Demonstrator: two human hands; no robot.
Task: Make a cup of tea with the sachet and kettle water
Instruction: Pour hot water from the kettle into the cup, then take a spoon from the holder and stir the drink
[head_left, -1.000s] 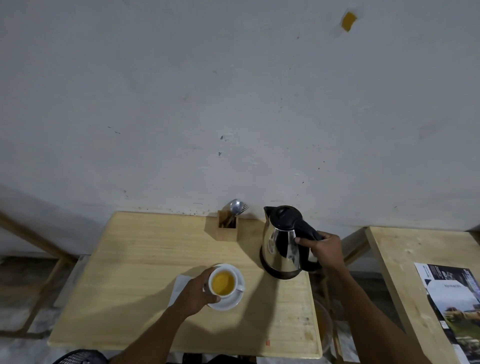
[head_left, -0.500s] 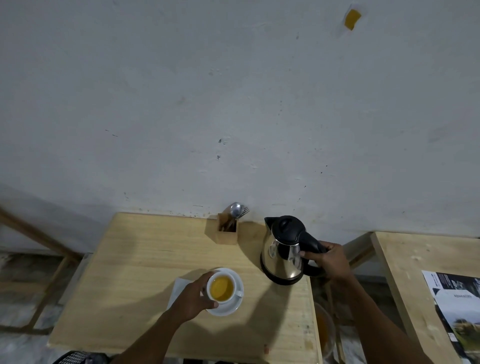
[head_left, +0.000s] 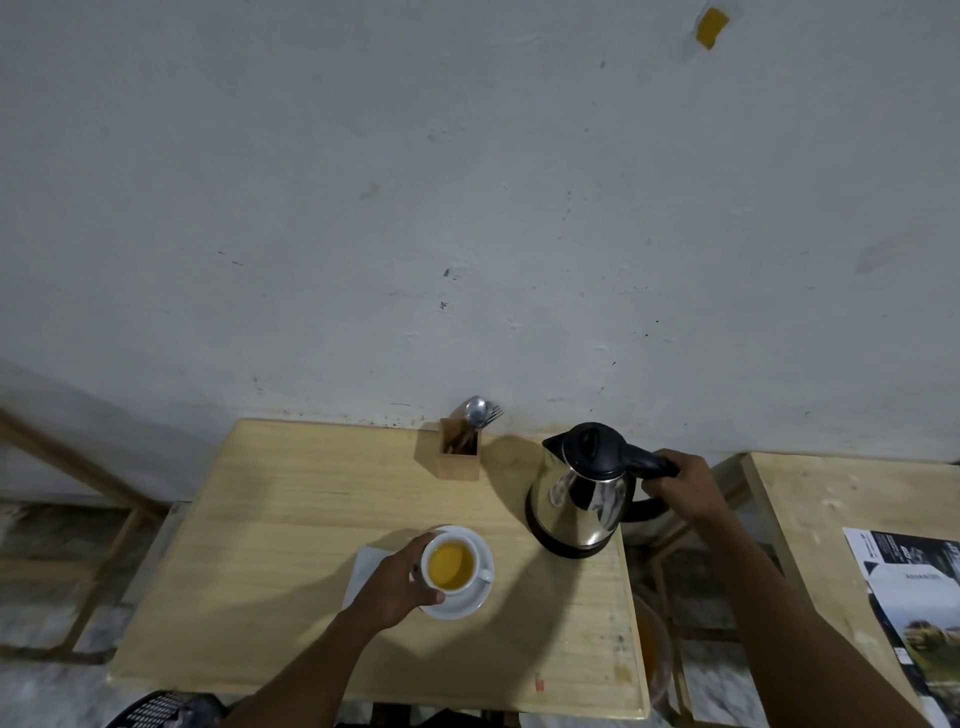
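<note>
Since a second ago the kettle (head_left: 582, 493) has shifted a little toward the right edge of the tabletop (head_left: 291, 519), carried by the right hand, while the cup and the left hand have stayed in place.

The right hand (head_left: 680, 488) is closed around the kettle's black handle, out past the right edge of the tabletop. The kettle is shiny steel with a black lid and base; it stands upright, or nearly so, at the right edge, toward the far right corner. Whether its base rests on the wood cannot be told.

The left hand (head_left: 395, 587) is curled around the left side of a white cup (head_left: 449, 564), fingers and thumb wrapping its wall. The cup holds amber-yellow tea and sits on a white saucer (head_left: 462, 605), near the middle of the tabletop and closer to the front edge. The cup's small handle points right, away from the left hand. A white paper square (head_left: 363, 569) lies flat under the left hand, partly tucked beneath the saucer. The kettle is to the right of the cup and farther back, near but apart from it.

At the far edge, against the wall, a small wooden holder (head_left: 460, 457) stands with a spoon (head_left: 475, 410) and a fork rising from it.
</note>
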